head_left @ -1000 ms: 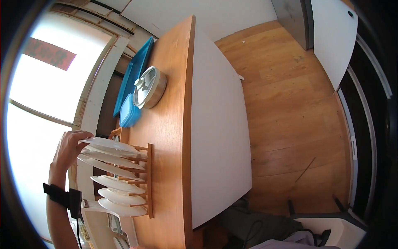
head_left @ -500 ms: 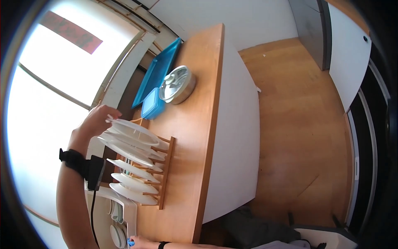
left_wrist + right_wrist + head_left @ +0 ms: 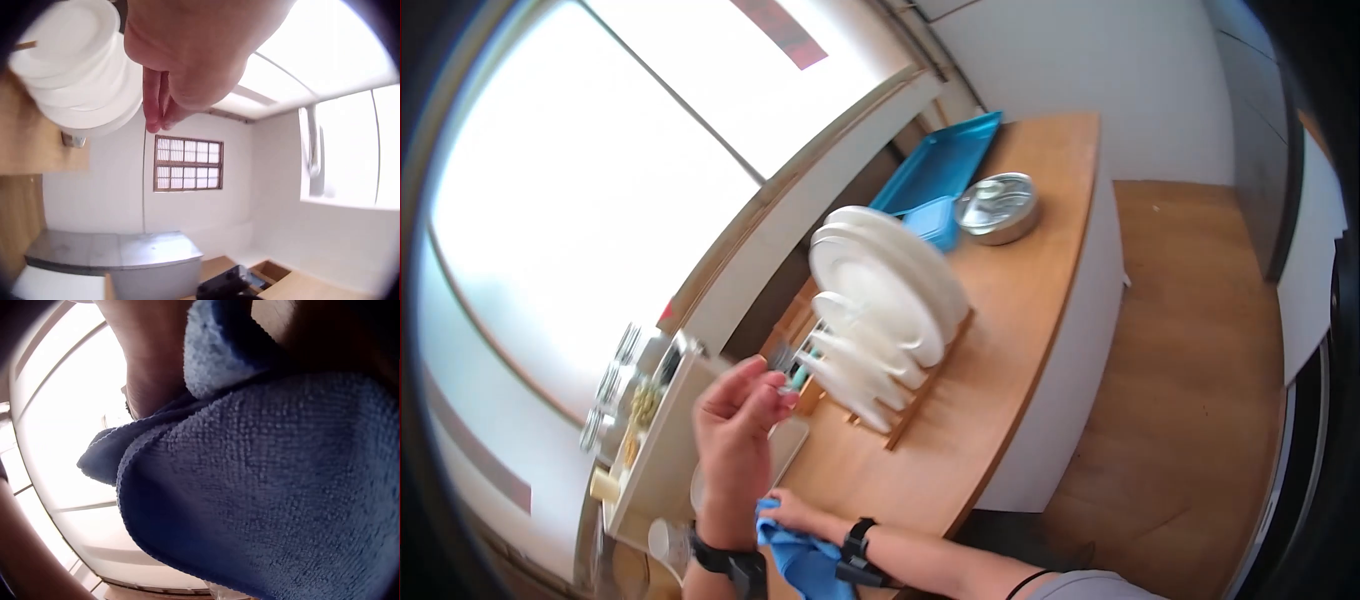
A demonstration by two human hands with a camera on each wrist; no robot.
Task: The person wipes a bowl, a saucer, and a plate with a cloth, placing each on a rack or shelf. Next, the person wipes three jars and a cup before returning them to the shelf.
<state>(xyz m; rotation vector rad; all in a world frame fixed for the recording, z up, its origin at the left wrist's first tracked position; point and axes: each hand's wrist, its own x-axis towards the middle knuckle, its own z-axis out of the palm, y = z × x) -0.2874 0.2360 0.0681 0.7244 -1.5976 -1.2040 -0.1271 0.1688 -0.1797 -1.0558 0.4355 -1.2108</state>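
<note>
In the head view my left hand (image 3: 745, 415) is raised in front of the plate rack, fingers loosely bent. The left wrist view shows its fingertips close together, holding nothing. Several white plates (image 3: 890, 275) stand on edge in a wooden dish rack (image 3: 930, 395), larger ones toward the far end. Low at the near end of the counter, my right hand (image 3: 800, 515) grips a blue cloth (image 3: 805, 562). In the right wrist view this cloth (image 3: 269, 481) hangs in folds and covers most of the picture, hiding the fingers.
Beyond the rack on the wooden counter (image 3: 1035, 330) are a blue lidded box (image 3: 933, 222), a glass-lidded metal pot (image 3: 1000, 210) and a blue tray (image 3: 945, 160). A pale shelf unit (image 3: 670, 450) with jars (image 3: 615, 390) stands left, by the bright window.
My left hand has let go of the plate at the rack's far end and drawn back toward me. My right hand has come further into view with the blue cloth. The head view has turned left.
</note>
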